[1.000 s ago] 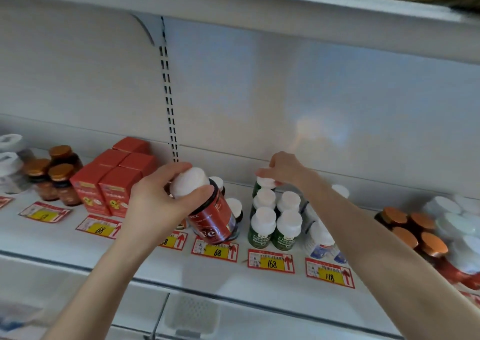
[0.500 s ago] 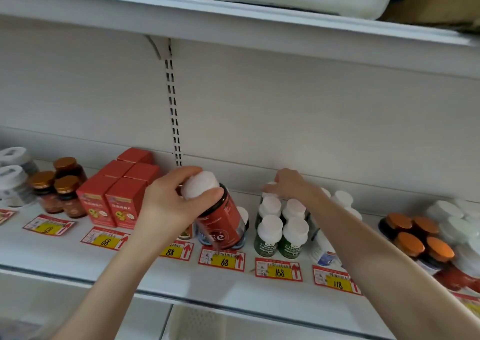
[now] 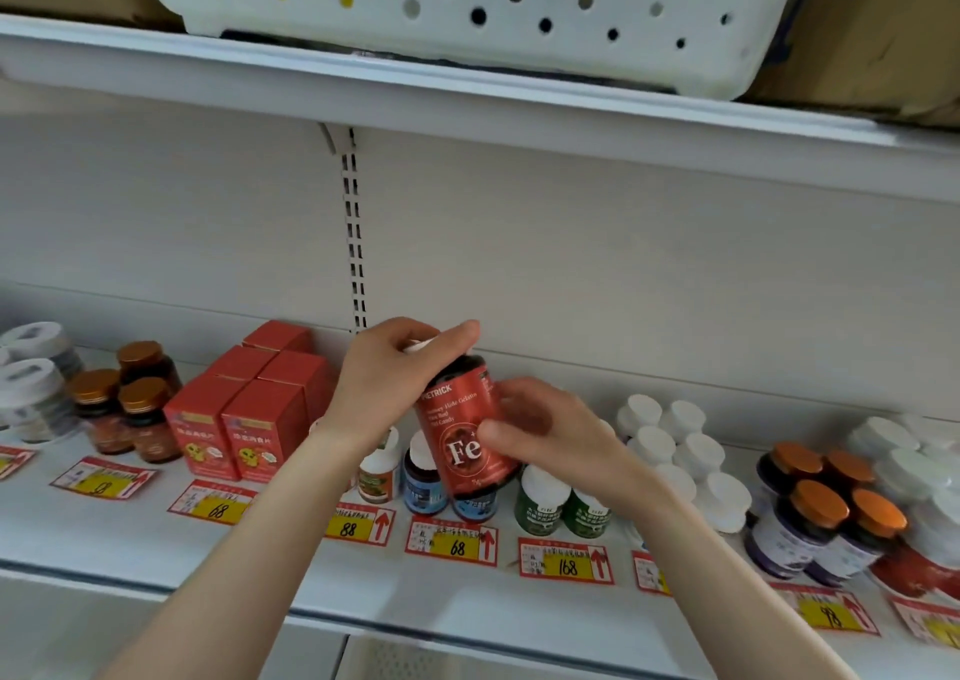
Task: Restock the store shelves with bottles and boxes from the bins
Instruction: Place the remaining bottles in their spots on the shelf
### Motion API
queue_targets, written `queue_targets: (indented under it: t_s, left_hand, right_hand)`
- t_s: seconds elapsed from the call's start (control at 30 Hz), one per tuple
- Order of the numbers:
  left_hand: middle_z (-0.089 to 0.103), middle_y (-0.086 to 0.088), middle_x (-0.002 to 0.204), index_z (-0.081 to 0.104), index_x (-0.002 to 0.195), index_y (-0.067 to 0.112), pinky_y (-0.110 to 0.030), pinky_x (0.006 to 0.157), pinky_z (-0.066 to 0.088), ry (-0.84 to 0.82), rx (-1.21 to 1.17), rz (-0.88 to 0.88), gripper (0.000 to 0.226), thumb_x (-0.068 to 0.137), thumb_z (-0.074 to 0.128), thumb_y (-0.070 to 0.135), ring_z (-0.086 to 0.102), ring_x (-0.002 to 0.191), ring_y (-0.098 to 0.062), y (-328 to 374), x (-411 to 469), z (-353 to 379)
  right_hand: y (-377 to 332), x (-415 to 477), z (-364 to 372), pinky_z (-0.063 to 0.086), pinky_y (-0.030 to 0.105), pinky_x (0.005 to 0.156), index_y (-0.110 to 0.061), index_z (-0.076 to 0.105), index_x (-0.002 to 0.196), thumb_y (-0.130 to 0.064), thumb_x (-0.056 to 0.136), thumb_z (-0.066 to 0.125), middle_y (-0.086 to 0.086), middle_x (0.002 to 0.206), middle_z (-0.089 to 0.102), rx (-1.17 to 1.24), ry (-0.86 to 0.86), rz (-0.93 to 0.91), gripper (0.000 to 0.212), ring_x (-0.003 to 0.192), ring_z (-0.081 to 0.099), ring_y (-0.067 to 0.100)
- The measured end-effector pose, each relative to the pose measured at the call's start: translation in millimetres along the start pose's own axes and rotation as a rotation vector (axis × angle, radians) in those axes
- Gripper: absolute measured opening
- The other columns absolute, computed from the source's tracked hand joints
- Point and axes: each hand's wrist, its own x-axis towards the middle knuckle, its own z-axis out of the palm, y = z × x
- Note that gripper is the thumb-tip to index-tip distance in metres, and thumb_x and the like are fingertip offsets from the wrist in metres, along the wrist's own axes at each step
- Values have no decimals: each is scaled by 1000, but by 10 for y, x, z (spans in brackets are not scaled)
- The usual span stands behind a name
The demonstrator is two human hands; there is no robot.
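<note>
Two hands are on one red bottle point(image 3: 465, 432) now. My left hand point(image 3: 387, 388) is closed over its white cap from above, and my right hand point(image 3: 545, 438) wraps the labelled side at about 3 o'clock of it, so both grips are holding this same bottle. It is tilted a little and is held in the air above the front of the shelf point(image 3: 426, 596), just over the blue bottles point(image 3: 428, 482) and the price tag "68" point(image 3: 452, 544).

I judge the task is well advanced here but not finished. Many goods already stand on this shelf: red boxes point(image 3: 234, 419) at 9 o'clock of the bottle, amber bottles point(image 3: 127, 404) further to that side, green bottles point(image 3: 561, 503) and white-capped bottles point(image 3: 670, 440) at 3 o'clock, and orange-capped bottles point(image 3: 826, 513) far at that side. The red bottle is not yet set down, and I cannot see a free place for it clearly. A white bin point(image 3: 467, 9) rests on the upper shelf at 12 o'clock; what is inside I cannot tell, so how much stock is left is unknown to me.
</note>
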Motion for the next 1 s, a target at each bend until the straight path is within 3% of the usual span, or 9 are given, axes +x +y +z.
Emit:
queue_targets:
  t_s: [0.17, 0.3, 0.37, 0.47, 0.57, 0.63, 0.77, 0.9, 1.0]
  left_hand:
    - [65, 4, 95, 64, 101, 15, -19, 66, 48, -36, -65, -29, 57, 66, 56, 59, 63, 86, -9, 27, -38, 4]
    - [65, 6, 92, 60, 98, 21, -21, 71, 50, 23, -156, -51, 27, 85, 52, 43, 63, 87, -8, -118, -238, -35]
    - [66, 10, 91, 61, 94, 25, -13, 68, 48, 11, -131, -30, 22, 85, 50, 42, 63, 83, -1, -250, -397, -27]
    - [68, 16, 93, 62, 102, 28, -4, 65, 45, -45, -135, -16, 41, 70, 52, 51, 61, 87, 10, -356, -596, 24]
    - [68, 30, 83, 58, 99, 37, -1, 64, 43, -98, -151, 8, 36, 70, 67, 55, 61, 83, 14, -373, -662, 70]
    - [69, 26, 86, 58, 98, 38, -4, 65, 45, -105, -140, 23, 36, 69, 73, 52, 63, 85, 10, -390, -675, 87]
    - [70, 11, 94, 61, 104, 27, -8, 67, 48, -77, -159, 37, 42, 64, 66, 37, 65, 86, 3, -418, -717, 75]
    - [71, 16, 86, 59, 96, 36, -12, 68, 50, -32, -107, 51, 36, 64, 75, 33, 67, 84, 0, -505, -787, 18]
    - [71, 16, 87, 59, 97, 38, -15, 73, 52, 41, -6, 43, 37, 66, 79, 34, 65, 84, 0, -612, -864, -102]
  right_hand:
    - [68, -24, 91, 49, 9, 73, -38, 57, 93, -35, 72, 69, -16, 95, 67, 131, 80, -51, 25, 89, 63, -7]
    - [150, -39, 58, 53, 19, 76, -30, 61, 101, -32, 75, 67, -10, 97, 72, 331, 103, -44, 27, 96, 67, 7]
    - [159, -49, 50, 53, 17, 74, -29, 59, 102, -31, 74, 62, -10, 97, 72, 382, 114, -42, 29, 96, 67, 6]
    - [172, -42, 52, 52, 16, 76, -29, 57, 106, -34, 75, 60, -7, 106, 69, 346, 129, -60, 32, 100, 65, 5]
    - [187, -40, 78, 53, 19, 83, -30, 56, 111, -41, 79, 62, -6, 111, 67, 299, 119, -65, 34, 103, 63, 5]
    - [201, -48, 98, 52, 20, 86, -32, 55, 111, -44, 79, 62, -8, 111, 67, 283, 91, -73, 34, 104, 63, 4]
    - [178, -70, 93, 51, 15, 82, -33, 55, 108, -38, 76, 59, -14, 107, 67, 289, 8, -78, 33, 103, 62, 0]
    - [78, 33, 36, 53, 20, 84, -32, 53, 115, -39, 74, 61, -9, 113, 64, 306, 21, -95, 43, 105, 62, 7]
    - [-86, 204, 97, 51, 20, 85, -30, 52, 119, -46, 71, 60, -11, 112, 60, 166, 47, -133, 52, 102, 59, 2]
